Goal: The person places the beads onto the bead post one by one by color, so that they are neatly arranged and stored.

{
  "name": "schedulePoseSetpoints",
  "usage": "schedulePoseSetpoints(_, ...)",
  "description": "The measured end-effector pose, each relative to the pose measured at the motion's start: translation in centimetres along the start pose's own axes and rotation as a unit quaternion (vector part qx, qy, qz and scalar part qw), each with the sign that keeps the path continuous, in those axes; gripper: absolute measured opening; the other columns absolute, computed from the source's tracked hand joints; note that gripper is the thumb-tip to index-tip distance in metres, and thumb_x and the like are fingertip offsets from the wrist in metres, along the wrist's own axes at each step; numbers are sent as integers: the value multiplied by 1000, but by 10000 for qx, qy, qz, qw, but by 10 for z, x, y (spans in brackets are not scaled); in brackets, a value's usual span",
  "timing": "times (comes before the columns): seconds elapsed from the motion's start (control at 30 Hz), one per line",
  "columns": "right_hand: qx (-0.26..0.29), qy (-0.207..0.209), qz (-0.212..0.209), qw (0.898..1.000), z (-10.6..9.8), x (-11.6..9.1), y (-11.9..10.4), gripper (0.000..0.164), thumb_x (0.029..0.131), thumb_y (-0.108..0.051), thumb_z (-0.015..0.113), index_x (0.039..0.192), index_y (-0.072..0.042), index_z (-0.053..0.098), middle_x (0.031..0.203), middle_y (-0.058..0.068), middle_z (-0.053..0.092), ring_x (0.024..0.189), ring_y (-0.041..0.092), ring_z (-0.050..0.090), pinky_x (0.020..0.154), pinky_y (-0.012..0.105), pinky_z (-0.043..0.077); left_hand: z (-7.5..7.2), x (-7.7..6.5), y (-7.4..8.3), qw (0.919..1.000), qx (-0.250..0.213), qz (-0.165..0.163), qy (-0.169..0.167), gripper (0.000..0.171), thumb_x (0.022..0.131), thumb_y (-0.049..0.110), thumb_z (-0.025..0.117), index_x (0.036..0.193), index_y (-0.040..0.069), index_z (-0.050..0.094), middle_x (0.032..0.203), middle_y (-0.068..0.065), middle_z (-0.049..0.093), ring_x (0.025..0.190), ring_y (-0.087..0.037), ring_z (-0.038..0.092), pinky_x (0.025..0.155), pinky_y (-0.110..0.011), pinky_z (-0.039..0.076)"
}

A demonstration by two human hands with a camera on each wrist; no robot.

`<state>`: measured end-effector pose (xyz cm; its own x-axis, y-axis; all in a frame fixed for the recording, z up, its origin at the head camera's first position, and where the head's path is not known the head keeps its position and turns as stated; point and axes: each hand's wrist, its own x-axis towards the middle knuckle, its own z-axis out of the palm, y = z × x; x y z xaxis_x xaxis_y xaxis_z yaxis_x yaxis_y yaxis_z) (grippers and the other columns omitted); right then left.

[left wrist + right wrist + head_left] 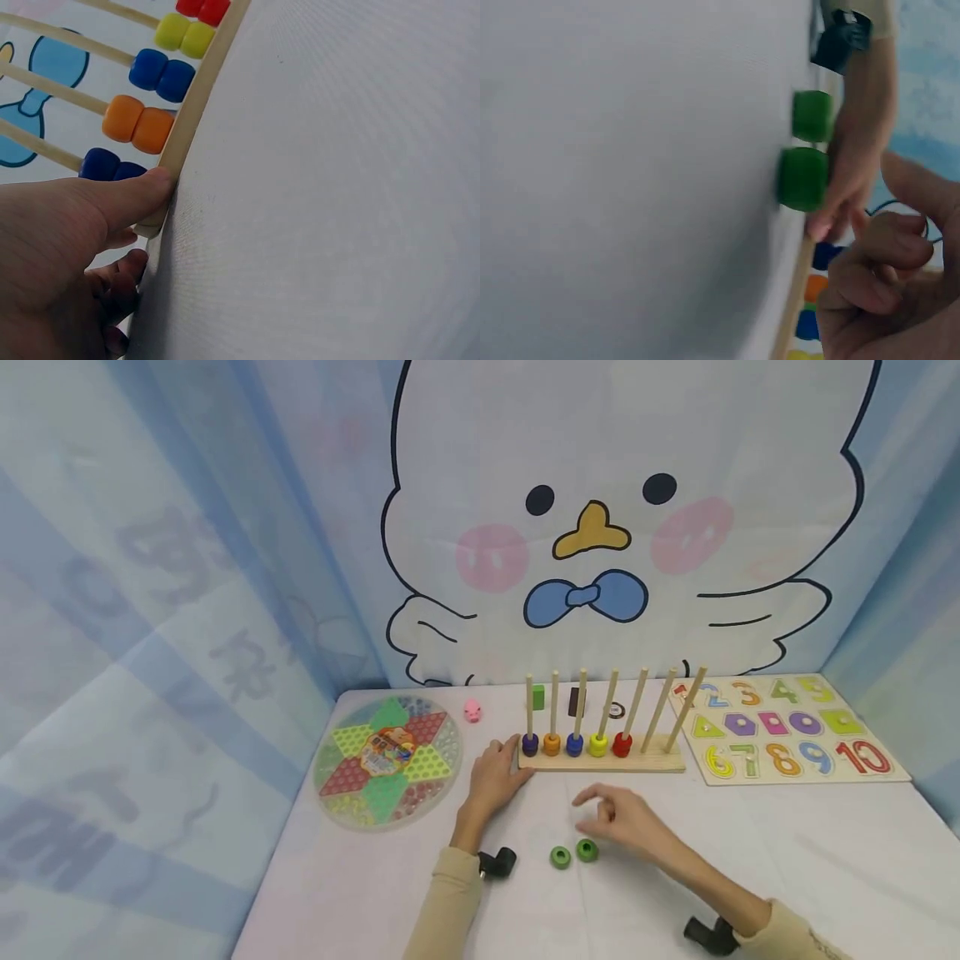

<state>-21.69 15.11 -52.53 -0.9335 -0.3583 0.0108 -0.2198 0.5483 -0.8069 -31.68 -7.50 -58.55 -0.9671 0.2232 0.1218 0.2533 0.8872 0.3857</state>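
A wooden peg rack (607, 763) stands at the table's middle, its upright pegs set in a long base. Purple, orange, blue, yellow and red beads sit in pairs at the foot of the left pegs; the two rightmost pegs are bare. My left hand (491, 778) holds the left end of the base, thumb (142, 193) on its front edge. Two green beads (587, 850) (804, 178) lie side by side on the cloth in front. Just above them hovers my right hand (624, 820), holding nothing, thumb and index finger apart and the other fingers curled in.
To the left lies a round Chinese checkers board (352, 810), with a pink pig figure (472, 711) near it. Behind the rack are a green block (538, 697) and a dark piece (574, 702). A number and shape puzzle board (795, 742) lies at the right.
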Motion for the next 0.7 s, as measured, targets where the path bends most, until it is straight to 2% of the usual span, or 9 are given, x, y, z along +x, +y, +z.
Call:
schedulePoseSetpoints(0.03, 32, -423, 161, 9990, 8, -4, 7, 41, 80, -23, 76, 114, -5, 62, 56, -4, 48, 48, 5, 41, 47, 23, 38, 0, 1, 0, 10000, 3, 39, -5, 67, 85, 47, 67, 140, 14, 48, 96, -4, 53, 74, -13, 44, 64, -28, 38)
schedulePoseSetpoints(0.1, 98, -942, 316, 9950, 19, -11, 17, 48, 75, -19, 80, 117, -5, 60, 57, -5, 48, 48, 6, 42, 49, 23, 38, 0, 1, 0, 10000, -39, 54, -47, 67, 85, 47, 66, 141, 14, 47, 96, -4, 53, 74, -13, 44, 64, -27, 37)
schedulePoseSetpoints(0.17, 52, -1041, 357, 9939, 25, -15, 24, 52, 73, -17, 81, 118, -6, 58, 58, -5, 49, 49, 6, 43, 49, 23, 38, -1, 1, -1, 10000, -49, 10, -71, 68, 85, 48, 66, 141, 14, 47, 97, -3, 53, 74, -13, 44, 64, -27, 37)
schedulePoseSetpoints(0.23, -61, -910, 345, 9952, 28, -17, 27, 49, 73, -19, 81, 115, -7, 58, 59, -5, 51, 50, 6, 44, 48, 23, 37, -2, 1, -2, 9999, -58, -52, -64, 67, 85, 47, 67, 141, 15, 47, 96, -3, 52, 74, -13, 44, 64, -27, 37)
schedulePoseSetpoints(0.4, -572, -398, 424, 9967, 28, -17, 24, 36, 77, -27, 79, 105, -12, 61, 58, -6, 50, 48, 7, 43, 46, 23, 34, -3, 1, -3, 9999, -97, -50, -83, 67, 85, 47, 67, 141, 14, 47, 96, -3, 52, 74, -13, 43, 64, -27, 37)
schedulePoseSetpoints(0.5, -904, 113, 554, 9943, 16, -14, 14, 35, 78, -31, 77, 104, -12, 63, 58, -7, 49, 48, 8, 43, 45, 23, 34, -2, 1, -1, 9998, -168, -29, -116, 67, 85, 46, 67, 141, 14, 47, 96, -4, 52, 73, -13, 44, 64, -27, 37)
schedulePoseSetpoints(0.6, -1144, 936, 458, 9880, -11, -7, -5, 38, 81, -34, 74, 107, -9, 63, 59, -5, 50, 49, 10, 44, 44, 23, 36, -1, 1, -1, 9998, -157, -39, -120, 68, 85, 46, 67, 141, 14, 47, 96, -3, 52, 74, -13, 44, 64, -27, 37)
schedulePoseSetpoints(0.7, -1386, 1868, 22, 9726, -53, 2, -29, 40, 85, -33, 71, 111, -5, 60, 59, -3, 50, 48, 12, 44, 42, 24, 36, -1, 1, -1, 9999, -118, -18, -73, 68, 85, 46, 67, 141, 14, 47, 96, -4, 52, 74, -13, 44, 64, -27, 37)
